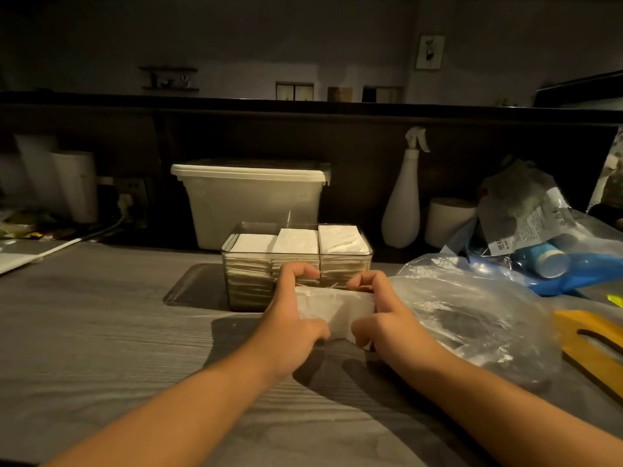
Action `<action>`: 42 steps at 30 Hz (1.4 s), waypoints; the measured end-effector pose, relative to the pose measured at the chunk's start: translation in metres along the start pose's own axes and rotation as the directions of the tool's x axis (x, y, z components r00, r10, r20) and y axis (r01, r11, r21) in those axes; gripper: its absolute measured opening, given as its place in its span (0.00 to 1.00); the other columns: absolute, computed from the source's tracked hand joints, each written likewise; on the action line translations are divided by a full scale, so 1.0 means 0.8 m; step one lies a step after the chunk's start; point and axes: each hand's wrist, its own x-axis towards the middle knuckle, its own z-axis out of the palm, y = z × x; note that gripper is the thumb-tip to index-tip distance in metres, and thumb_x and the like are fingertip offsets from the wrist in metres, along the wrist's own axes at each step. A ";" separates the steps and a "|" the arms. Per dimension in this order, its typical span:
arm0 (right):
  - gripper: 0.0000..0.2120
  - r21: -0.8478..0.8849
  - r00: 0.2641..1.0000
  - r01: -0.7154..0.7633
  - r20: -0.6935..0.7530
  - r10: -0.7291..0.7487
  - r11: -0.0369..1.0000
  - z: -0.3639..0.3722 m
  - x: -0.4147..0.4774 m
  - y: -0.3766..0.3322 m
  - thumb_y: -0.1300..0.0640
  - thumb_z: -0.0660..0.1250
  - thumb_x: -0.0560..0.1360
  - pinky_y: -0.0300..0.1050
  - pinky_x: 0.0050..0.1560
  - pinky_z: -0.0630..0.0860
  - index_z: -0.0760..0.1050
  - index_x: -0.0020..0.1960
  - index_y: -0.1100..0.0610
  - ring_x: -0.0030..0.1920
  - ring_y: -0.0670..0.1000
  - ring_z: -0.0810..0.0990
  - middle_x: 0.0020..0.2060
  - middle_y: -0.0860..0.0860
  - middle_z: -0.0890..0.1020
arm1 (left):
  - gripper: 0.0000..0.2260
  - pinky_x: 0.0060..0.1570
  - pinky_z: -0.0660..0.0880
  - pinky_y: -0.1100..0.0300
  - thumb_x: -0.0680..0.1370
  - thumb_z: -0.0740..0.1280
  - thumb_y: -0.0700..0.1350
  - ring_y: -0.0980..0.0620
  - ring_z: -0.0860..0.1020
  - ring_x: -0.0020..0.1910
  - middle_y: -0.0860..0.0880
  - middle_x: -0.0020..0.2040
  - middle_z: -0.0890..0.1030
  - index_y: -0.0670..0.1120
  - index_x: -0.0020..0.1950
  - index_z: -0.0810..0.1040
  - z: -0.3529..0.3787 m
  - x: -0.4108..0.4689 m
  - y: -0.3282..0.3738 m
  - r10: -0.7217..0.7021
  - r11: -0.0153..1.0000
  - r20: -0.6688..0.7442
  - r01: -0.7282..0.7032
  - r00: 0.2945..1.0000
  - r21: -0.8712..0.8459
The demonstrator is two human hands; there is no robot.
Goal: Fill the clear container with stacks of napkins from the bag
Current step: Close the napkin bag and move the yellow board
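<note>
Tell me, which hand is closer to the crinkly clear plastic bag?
Right. The right hand grips the napkin stack at its right end, just beside the plastic bag. The left hand grips the stack's other end, farther from the bag.

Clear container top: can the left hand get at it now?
Probably yes. The clear container stands just behind the left hand, open-topped, nothing between; but that hand grips the napkin stack with the right hand.

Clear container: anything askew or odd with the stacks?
Mildly: the three stacks in the clear container look uneven, the left stack lowest, the right stack highest with a creased top sheet. Nothing spilled.
</note>
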 end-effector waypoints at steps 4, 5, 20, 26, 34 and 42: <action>0.27 -0.024 1.000 0.006 -0.030 -0.006 1.000 -0.006 0.004 0.002 0.70 0.64 0.65 0.50 0.36 0.71 0.67 0.58 0.48 0.43 0.57 0.75 0.55 0.58 0.75 | 0.30 0.38 0.78 0.63 0.73 0.67 0.27 0.45 0.76 0.53 0.43 0.56 0.72 0.59 0.60 0.64 -0.001 0.000 0.003 -0.005 1.000 0.011 0.005 1.000 0.001; 0.26 -0.035 1.000 -0.002 -0.031 0.001 0.999 -0.010 0.004 0.005 0.69 0.64 0.65 0.51 0.37 0.72 0.68 0.57 0.46 0.43 0.57 0.76 0.54 0.59 0.76 | 0.29 0.38 0.77 0.65 0.73 0.67 0.27 0.45 0.76 0.52 0.43 0.56 0.72 0.58 0.61 0.64 0.000 -0.001 0.003 -0.008 1.000 0.026 0.009 1.000 -0.020; 0.06 -0.279 0.973 0.039 -0.207 -0.100 0.959 -0.024 -0.001 -0.042 0.61 0.73 0.74 0.38 0.42 0.79 0.80 0.47 0.51 0.45 0.47 0.84 0.43 0.49 0.83 | 0.19 0.41 0.82 0.57 0.76 0.70 0.32 0.48 0.84 0.47 0.48 0.47 0.85 0.53 0.56 0.71 -0.046 -0.003 0.046 0.022 0.998 -0.226 -0.007 0.974 0.070; 0.08 -0.239 0.943 0.120 -0.276 -0.186 0.964 -0.009 0.034 -0.094 0.62 0.74 0.73 0.39 0.44 0.81 0.80 0.50 0.53 0.45 0.48 0.84 0.44 0.50 0.85 | 0.18 0.39 0.81 0.62 0.75 0.72 0.34 0.52 0.83 0.43 0.48 0.45 0.84 0.52 0.58 0.72 -0.082 0.017 0.086 0.094 0.989 -0.306 -0.054 0.947 0.135; 0.09 -0.185 0.934 0.140 -0.301 -0.192 0.973 0.028 0.127 -0.142 0.68 0.72 0.73 0.50 0.48 0.85 0.79 0.50 0.57 0.50 0.54 0.84 0.47 0.55 0.83 | 0.17 0.46 0.83 0.46 0.73 0.73 0.34 0.47 0.83 0.46 0.46 0.46 0.82 0.51 0.54 0.73 -0.135 0.055 0.100 0.000 0.994 -0.429 0.045 0.903 0.095; 0.08 -0.392 0.958 0.071 -0.228 -0.172 0.917 0.061 0.209 -0.147 0.65 0.73 0.73 0.51 0.55 0.83 0.79 0.47 0.54 0.51 0.53 0.82 0.48 0.52 0.83 | 0.10 0.35 0.72 0.58 0.75 0.72 0.43 0.49 0.78 0.40 0.46 0.42 0.81 0.50 0.53 0.74 -0.168 0.076 0.085 -0.069 0.955 -0.461 0.193 0.885 0.227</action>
